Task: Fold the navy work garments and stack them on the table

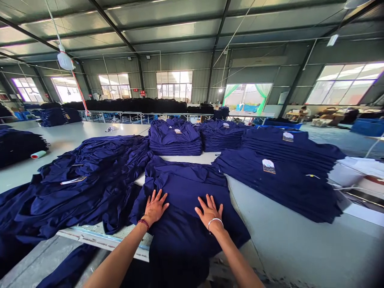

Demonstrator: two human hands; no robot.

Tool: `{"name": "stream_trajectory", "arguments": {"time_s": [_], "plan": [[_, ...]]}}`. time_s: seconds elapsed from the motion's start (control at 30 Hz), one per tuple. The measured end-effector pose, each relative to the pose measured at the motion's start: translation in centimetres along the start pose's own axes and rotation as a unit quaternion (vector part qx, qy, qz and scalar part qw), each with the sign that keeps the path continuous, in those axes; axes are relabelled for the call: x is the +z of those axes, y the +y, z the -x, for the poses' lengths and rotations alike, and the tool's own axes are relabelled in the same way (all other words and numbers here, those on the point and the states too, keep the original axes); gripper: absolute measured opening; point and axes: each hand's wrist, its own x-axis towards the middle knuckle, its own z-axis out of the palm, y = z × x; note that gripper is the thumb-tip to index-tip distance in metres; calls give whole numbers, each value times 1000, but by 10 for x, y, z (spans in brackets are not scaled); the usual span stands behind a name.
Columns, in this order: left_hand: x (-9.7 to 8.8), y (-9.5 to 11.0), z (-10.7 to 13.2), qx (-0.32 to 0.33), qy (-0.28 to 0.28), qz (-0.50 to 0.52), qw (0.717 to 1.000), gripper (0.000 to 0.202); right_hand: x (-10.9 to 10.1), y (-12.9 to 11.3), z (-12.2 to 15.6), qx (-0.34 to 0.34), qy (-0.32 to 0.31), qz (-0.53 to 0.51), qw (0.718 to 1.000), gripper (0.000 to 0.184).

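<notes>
Navy garment (187, 184) laid out before you

Your left hand (155, 209) rests open, fingers spread, on the left of the garment; your right hand (209, 213) rests open on its right side, palm down too. The cloth lies at the near side of the table (267, 236); its near end seems to run over the edge, though that part is too dark to be sure. Left of it sprawls a loose heap (87, 180) of navy clothing. Just beyond, on the far side, stands a folded stack (175, 140). To your right, a pile (288, 190) bears a printed tag (268, 166).
</notes>
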Motion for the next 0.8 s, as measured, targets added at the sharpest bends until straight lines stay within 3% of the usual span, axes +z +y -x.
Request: {"name": "stream_trajectory", "arguments": {"time_s": [0.07, 0.3, 0.43, 0.53, 0.63, 0.8], "plan": [[3, 0, 1, 7, 16, 1, 1000, 57, 1, 3, -2, 3, 8, 7, 1000, 55], [2, 0, 3, 6, -17, 11, 1000, 57, 9, 12, 1, 5, -15, 0, 1000, 55], [-1, 11, -2, -8, 39, -17, 999, 56, 0, 9, -4, 18, -8, -25, 1000, 55], [-4, 22, -20, 33, 107, -15, 994, 55, -13, 4, -23, 8, 32, -37, 999, 55], [-8, 29, -49, 73, 129, -5, 989, 51, -25, 0, -54, 3, 50, -40, 998, 55], [-9, 21, -85, -5, 114, -15, 993, 47, -32, 8, -102, 50, 59, -23, 997, 49]]}}
